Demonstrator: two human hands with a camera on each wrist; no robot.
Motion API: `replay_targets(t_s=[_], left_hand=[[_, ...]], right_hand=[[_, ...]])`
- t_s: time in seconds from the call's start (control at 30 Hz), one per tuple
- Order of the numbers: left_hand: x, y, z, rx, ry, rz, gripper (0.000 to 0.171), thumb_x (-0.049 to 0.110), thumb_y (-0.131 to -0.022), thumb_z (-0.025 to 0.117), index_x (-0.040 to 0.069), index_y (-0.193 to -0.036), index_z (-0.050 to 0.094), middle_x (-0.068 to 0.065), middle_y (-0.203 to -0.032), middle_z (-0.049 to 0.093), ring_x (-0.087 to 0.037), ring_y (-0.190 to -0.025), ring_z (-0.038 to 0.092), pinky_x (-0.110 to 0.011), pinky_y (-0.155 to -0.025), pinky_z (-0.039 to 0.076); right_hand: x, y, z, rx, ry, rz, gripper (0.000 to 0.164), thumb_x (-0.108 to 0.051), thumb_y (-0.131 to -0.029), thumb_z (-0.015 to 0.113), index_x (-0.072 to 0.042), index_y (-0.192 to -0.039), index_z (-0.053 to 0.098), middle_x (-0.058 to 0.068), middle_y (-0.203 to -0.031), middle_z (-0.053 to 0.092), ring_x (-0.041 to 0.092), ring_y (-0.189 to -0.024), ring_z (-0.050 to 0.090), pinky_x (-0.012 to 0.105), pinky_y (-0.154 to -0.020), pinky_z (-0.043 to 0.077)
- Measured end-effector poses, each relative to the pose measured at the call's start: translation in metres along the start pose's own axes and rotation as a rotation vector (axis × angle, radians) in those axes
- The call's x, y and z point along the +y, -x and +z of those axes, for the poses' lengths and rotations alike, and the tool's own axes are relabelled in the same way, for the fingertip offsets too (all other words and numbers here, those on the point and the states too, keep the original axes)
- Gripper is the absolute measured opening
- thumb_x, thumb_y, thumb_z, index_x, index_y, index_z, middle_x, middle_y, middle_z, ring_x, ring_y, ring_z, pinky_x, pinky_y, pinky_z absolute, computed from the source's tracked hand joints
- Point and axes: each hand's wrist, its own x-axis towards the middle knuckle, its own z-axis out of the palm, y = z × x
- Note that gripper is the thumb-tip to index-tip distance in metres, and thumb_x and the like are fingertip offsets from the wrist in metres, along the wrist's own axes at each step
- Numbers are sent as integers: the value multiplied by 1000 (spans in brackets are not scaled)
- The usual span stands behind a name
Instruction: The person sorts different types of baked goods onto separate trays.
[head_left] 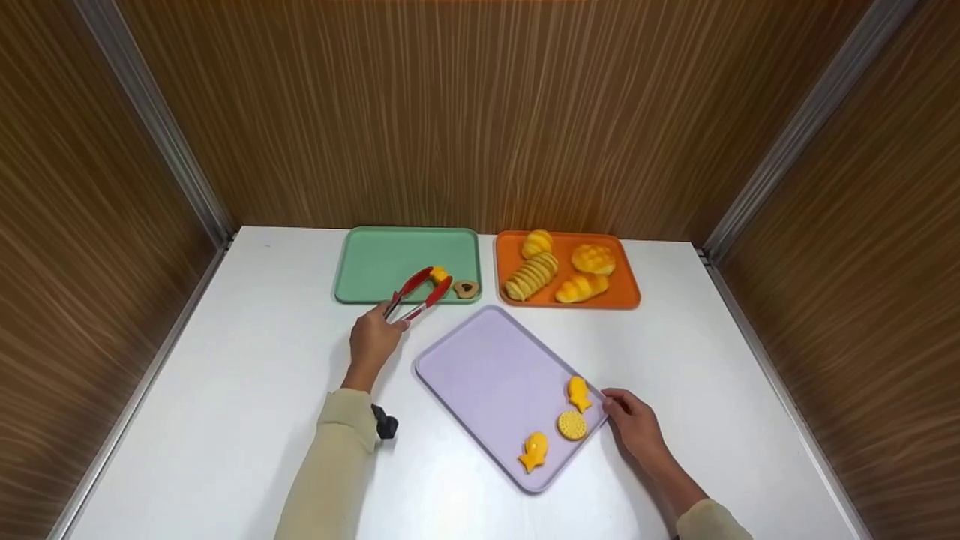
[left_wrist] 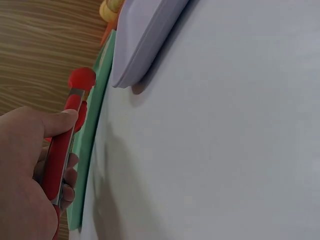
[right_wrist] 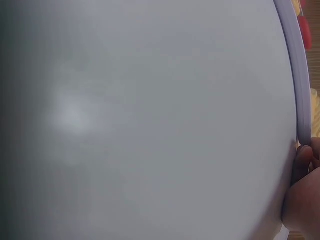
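Note:
My left hand [head_left: 375, 339] grips red-and-metal tongs [left_wrist: 61, 150] over the front of the green tray [head_left: 375, 259]. The tong tips stand on either side of a small yellow piece [head_left: 439, 274]; whether they touch it I cannot tell. Beside it in that tray lies a brown cookie [head_left: 466, 289] with a dark centre. My right hand [head_left: 637, 429] pinches the right corner of a lilac tray [head_left: 480, 375], which sits at a slant. Near that hand, two yellow fish-shaped crackers [head_left: 577, 393] and a round yellow cracker [head_left: 571, 425] lie in the lilac tray.
An orange tray [head_left: 626, 292] at the back right holds several breads, among them a ridged loaf [head_left: 532, 277] and a round bun [head_left: 593, 259]. Wood-patterned panels [head_left: 480, 112] enclose the white table [head_left: 225, 360] at the back and both sides.

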Motion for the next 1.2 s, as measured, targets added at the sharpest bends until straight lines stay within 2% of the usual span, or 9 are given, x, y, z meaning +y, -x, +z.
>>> replay_targets(t_s=[0.37,0.57,0.67,0.87,1.07,1.2], left_hand=[[7,-16,4,-2,3,16,56,22,-90,75,-2,-137,59,-22,-131,65,-38,-118,63,-52,-99,49],[5,-16,3,-6,23,-9,66,25,-87,77,-3,-142,54,-23,-137,61,-39,-125,59,-51,-103,47],[4,-12,0,-4,34,-7,69,27,-87,78,-2,-144,52,-23,-139,59,-38,-128,57,-50,-105,46],[8,8,-4,-22,68,-10,71,29,-86,79,2,-146,52,-21,-140,59,-38,-128,56,-51,-104,46],[24,40,2,-71,112,10,68,22,-85,80,6,-146,53,-19,-137,62,-36,-121,60,-50,-97,50],[34,60,6,-116,141,18,67,19,-84,82,9,-144,56,-16,-137,63,-32,-121,59,-48,-97,51]], right_hand=[[-2,-1,-1,-4,-1,-3,29,-20,-105,52,-10,-131,63,11,-132,62,26,-122,52,44,-111,40],[1,-1,1,17,20,-26,28,-19,-104,55,-10,-128,65,10,-128,65,23,-118,55,39,-106,43],[2,1,2,25,28,-32,28,-18,-104,55,-10,-129,65,11,-127,65,23,-117,55,40,-106,44],[2,3,0,18,30,-22,29,-21,-105,54,-10,-130,64,10,-129,64,23,-118,55,38,-106,43],[1,1,-1,21,41,-29,28,-20,-104,55,-10,-129,65,9,-126,66,22,-114,56,31,-100,45],[1,0,-1,19,41,-30,28,-20,-104,55,-11,-129,65,9,-127,66,22,-115,55,33,-101,45]])
